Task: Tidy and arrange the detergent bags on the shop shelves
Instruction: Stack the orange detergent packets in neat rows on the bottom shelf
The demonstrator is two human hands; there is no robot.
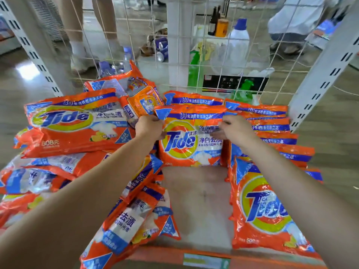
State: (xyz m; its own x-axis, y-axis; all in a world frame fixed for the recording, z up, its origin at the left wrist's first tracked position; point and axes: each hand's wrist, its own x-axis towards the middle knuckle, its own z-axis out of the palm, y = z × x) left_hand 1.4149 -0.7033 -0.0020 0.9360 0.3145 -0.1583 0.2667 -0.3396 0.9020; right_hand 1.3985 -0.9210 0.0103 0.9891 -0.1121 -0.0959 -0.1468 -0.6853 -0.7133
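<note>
I've got the upright bag (189,138) at the far-centre of the shelf (196,197). Left hand (149,127) and right hand (236,129) each pinch a top corner. Looks like the standing-up step, w/ neat rows (272,129) on the right. Next I'd seat it square against those behind. Glossy, crinkly, slumpy film, so it may sag. The left heap (77,125) is unsorted.

- Upright detergent bag (191,136): both top corners covered by the left hand (149,127) and right hand (236,129).
- Heap of bags (64,171), left: runs past the frame edge; lower ones buried.
- Bottles (238,43) behind the wire grid (174,36): blurred, labels unreadable.
- Black sign (233,83): print too small.
</note>
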